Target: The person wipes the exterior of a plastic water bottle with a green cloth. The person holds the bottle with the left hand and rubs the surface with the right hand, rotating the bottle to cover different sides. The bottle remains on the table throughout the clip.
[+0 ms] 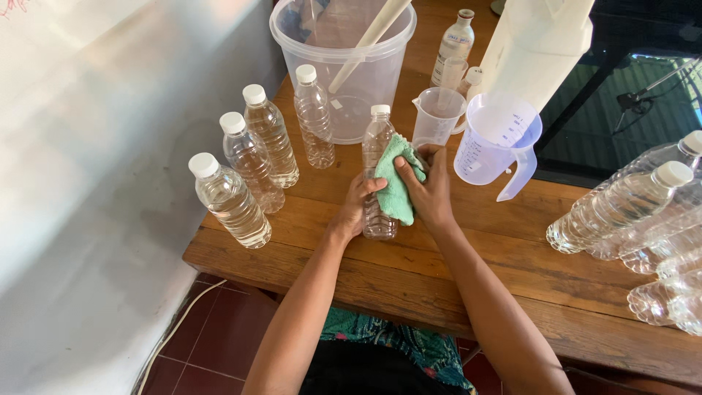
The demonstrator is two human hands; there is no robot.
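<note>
**Green cloth against an upright bottle, both hands closed around it**

Green terry cloth (395, 183) is pressed to the right side of a clear plastic bottle (376, 146) that stands upright near the front-middle of the wooden table (468, 249). The bottle's long axis runs straight up from the table to its white cap, so it rises between the two hands rather than lying across them.

The left hand (355, 208) wraps the lower half of the bottle from the left, its grip closed, fingers curled round the body and the thumb showing at the front. The right hand (428, 192) comes in from the right with its grip closed on the cloth, holding it flat to the bottle's shoulder and middle. Both hands touch the bottle or the cloth on it; neither is nearer than the other, and they face each other across the bottle.

To the left stands a curved row of four capped bottles (252, 164) of clear liquid, well apart from the hands. Behind the held bottle is a large clear bucket (340, 66) with a pale stick leaning in it, and just beside the right hand are a small measuring cup (436, 117) and a larger measuring jug (493, 143), tilted toward the camera. More capped bottles (629, 212) lie on their sides at the table's right edge.
</note>
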